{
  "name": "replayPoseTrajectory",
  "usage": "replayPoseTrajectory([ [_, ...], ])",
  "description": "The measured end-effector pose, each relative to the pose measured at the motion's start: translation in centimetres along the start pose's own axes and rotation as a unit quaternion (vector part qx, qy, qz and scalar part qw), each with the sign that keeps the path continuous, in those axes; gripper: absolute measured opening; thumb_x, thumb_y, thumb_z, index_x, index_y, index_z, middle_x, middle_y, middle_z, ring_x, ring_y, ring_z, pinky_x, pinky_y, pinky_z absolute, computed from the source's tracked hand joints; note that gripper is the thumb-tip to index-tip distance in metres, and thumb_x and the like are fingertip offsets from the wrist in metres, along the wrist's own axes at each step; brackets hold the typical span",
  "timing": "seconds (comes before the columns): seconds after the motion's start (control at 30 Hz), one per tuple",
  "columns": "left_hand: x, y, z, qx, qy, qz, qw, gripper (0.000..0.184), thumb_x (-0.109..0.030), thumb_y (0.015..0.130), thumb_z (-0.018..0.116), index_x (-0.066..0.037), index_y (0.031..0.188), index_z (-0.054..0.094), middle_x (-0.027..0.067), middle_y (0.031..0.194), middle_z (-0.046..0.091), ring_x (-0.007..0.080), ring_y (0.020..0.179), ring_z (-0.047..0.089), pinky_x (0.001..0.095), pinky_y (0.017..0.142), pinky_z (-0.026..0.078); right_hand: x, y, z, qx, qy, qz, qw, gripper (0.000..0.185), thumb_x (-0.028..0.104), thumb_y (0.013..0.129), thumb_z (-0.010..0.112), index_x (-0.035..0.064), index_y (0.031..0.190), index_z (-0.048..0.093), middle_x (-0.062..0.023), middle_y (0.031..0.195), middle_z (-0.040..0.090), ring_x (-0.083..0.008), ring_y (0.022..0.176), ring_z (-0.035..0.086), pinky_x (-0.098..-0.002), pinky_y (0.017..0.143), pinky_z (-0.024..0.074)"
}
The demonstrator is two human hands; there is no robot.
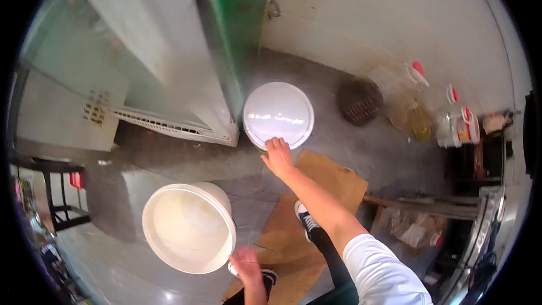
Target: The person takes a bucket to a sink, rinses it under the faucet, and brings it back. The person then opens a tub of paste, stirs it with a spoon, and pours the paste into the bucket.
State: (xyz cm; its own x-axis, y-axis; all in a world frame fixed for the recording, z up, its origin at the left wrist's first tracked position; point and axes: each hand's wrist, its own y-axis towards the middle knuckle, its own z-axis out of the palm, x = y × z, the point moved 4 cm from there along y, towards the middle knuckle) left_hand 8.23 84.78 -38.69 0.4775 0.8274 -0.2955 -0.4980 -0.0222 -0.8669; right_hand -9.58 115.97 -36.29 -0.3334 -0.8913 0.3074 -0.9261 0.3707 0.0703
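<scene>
A round white lid [278, 114] lies at the top centre, beside the green-edged cabinet. My right hand [279, 157] touches its near rim, the fingers bent over the edge; whether they grip it is hard to tell. Below and to the left is a large white bucket [189, 229], open at the top, with a pale inside. My left hand [245, 262] is by the bucket's right rim, blurred, so its finger positions and any contact with the rim are unclear.
Brown cardboard [326, 192] lies on the grey floor under my feet. A dark round perforated object [359, 100] and clear jars with red handles [458, 129] line the wall. A glass-fronted cabinet [175, 127] stands at upper left, a black stool [66, 209] at far left.
</scene>
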Motion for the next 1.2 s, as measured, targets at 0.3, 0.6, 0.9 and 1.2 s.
replayPoseTrajectory([
  [0.3,17.1,12.3,11.9,0.241,0.219,-0.03,0.945,0.056,-0.04,0.086,0.041,-0.004,0.127,0.027,0.0159,0.124,0.038,0.026,0.115,0.037,0.0387,0.094,0.03,-1.9,3.6,4.8,0.029,-0.158,-0.134,0.978,0.021,0.011,0.061,0.056,0.0016,0.078,0.049,-0.0114,0.073,0.05,-0.0244,0.067,0.051,-0.0368,0.058,0.0399],
  [0.6,17.5,17.7,23.1,0.224,0.108,-0.135,0.959,0.038,-0.035,0.088,0.033,-0.006,0.109,0.044,0.0061,0.102,0.049,0.0189,0.097,0.045,0.0338,0.084,0.035,-1.6,2.9,4.9,0.035,-0.241,-0.167,0.955,0.03,0.014,0.055,0.063,0.0017,0.078,0.048,-0.0106,0.073,0.05,-0.0239,0.067,0.052,-0.0353,0.057,0.0411],
  [0.9,22.7,15.8,19.0,0.229,-0.06,-0.167,0.957,0.039,-0.038,0.086,0.04,-0.009,0.112,0.041,0.0047,0.109,0.041,0.0191,0.102,0.04,0.0357,0.088,0.033,-2.9,-2.8,1.6,0.115,-0.229,-0.248,0.934,0.029,0.011,0.055,0.062,0.0014,0.078,0.047,-0.0124,0.073,0.051,-0.0259,0.069,0.053,-0.0362,0.06,0.0415],
  [1.2,17.5,13.4,12.1,0.194,-0.006,-0.115,0.974,0.033,-0.036,0.088,0.036,-0.014,0.112,0.039,0.0072,0.108,0.042,0.0225,0.106,0.037,0.0442,0.095,0.023,-2.1,-1.6,-14.9,0.232,0.082,-0.131,0.96,0.024,0.008,0.058,0.064,0.0015,0.076,0.049,-0.0093,0.067,0.053,-0.0144,0.063,0.053,-0.0263,0.061,0.0439],
])
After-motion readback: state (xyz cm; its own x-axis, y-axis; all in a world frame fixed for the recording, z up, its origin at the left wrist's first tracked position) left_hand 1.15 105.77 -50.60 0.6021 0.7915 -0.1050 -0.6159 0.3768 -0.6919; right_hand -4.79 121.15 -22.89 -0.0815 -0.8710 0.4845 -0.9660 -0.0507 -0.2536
